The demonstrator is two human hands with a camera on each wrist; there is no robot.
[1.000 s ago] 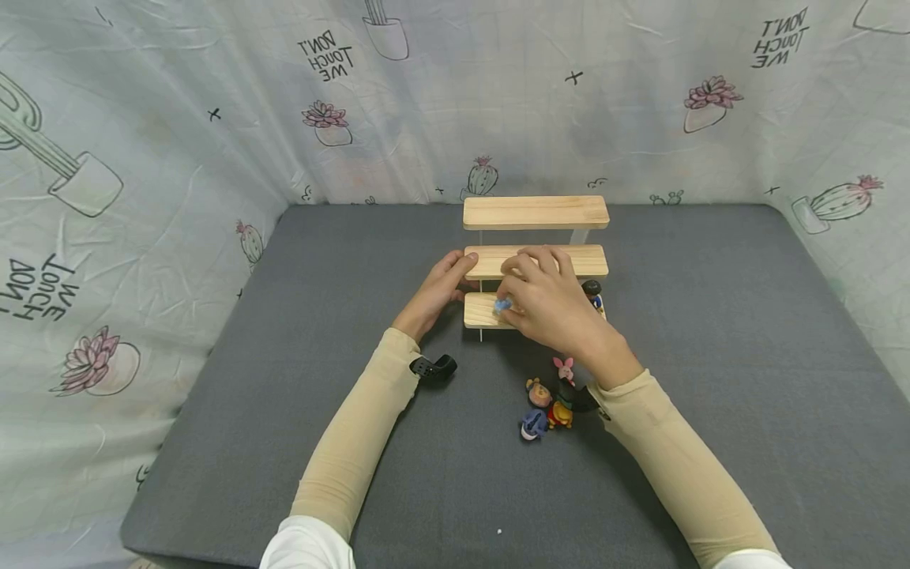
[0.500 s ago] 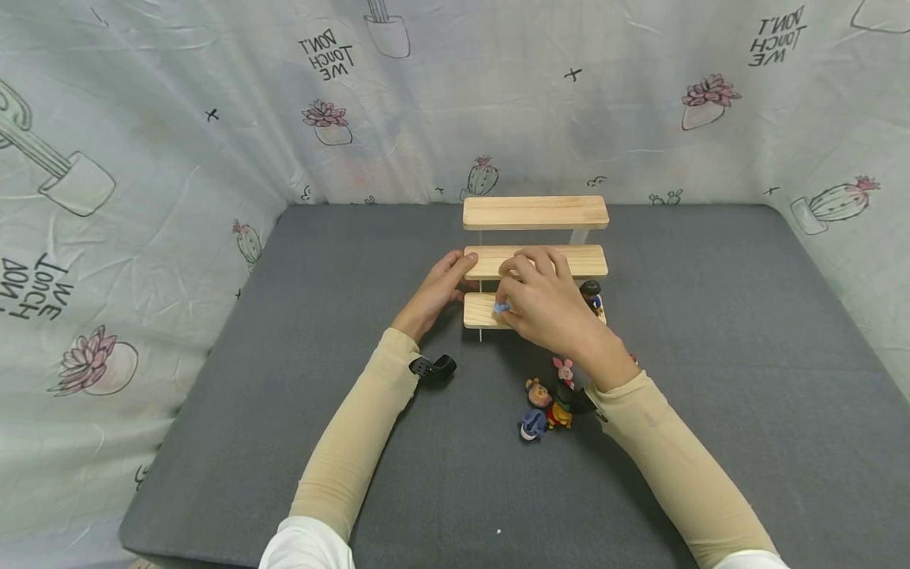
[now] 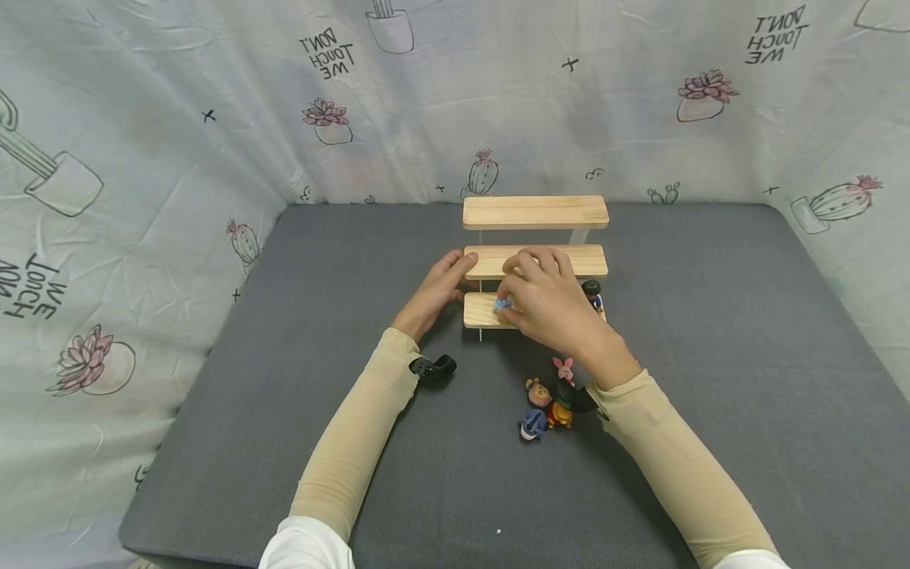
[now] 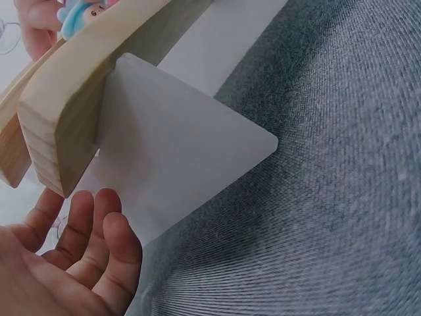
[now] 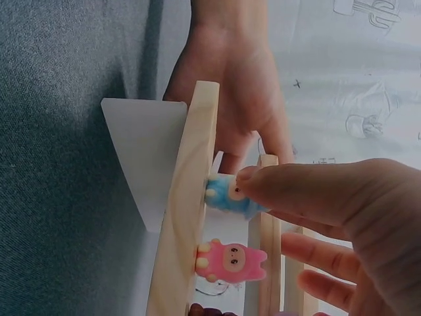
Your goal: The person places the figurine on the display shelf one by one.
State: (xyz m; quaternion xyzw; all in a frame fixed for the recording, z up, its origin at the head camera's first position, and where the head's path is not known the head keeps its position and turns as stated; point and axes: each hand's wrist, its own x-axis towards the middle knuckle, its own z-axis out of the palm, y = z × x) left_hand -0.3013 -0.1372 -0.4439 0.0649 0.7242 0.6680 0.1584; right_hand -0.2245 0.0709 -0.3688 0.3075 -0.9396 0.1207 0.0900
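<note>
Blue toy (image 3: pixel 503 303) has barely shifted on the rack (image 3: pixel 536 212)

Head: your right hand (image 3: pixel 558 312) keeps it near the left end of the rack's lowest shelf (image 3: pixel 482 311); your left hand (image 3: pixel 441 288) grips the middle shelf (image 3: pixel 490 261) by its end. Placing seems unfinished.

Left wrist: your fingers (image 4: pixel 122 240) curl beside the rack, thumb unseen.

Right wrist: you pinch the blue toy beside the pink toy (image 5: pixel 230 260).

Head view: from above, facing forward and down over the grey fabric-covered table (image 3: pixel 398 490), farthest off.
Left wrist view: very near, tipped sideways, facing one end of the pale wooden tiered shelf (image 4: pixel 79 79).
Right wrist view: near, tipped sideways, facing the left hand (image 5: pixel 227 76).
Both wrist views: share the small light-blue figurine (image 5: pixel 223 197).
</note>
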